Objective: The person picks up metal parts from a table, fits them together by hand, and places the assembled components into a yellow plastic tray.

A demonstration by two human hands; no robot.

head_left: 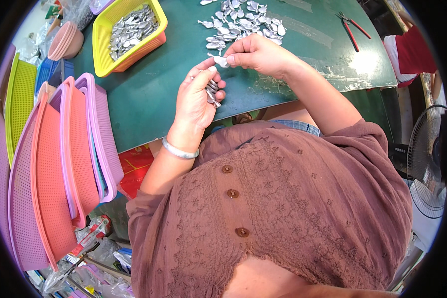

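Note:
Several small silver spoon-shaped metal pieces (211, 91) are stacked in my left hand (195, 97), whose fingers curl round them. Just above it, my right hand (256, 53) pinches one more silver piece (221, 61) between thumb and fingertips. That piece touches or nearly touches the left fingertips; I cannot tell which. Beyond both hands, a loose pile of the same silver pieces (243, 22) lies spread on the green table (154, 104). A yellow basket (100, 49) with an orange outer wall holds many more of them at the far left.
Red-handled pliers (351, 34) lie at the table's far right. Stacked pink and purple plastic baskets (84, 149) stand along the left side. A fan (427, 159) is at the right, and part of a person in red (417, 52) shows past the table's right edge.

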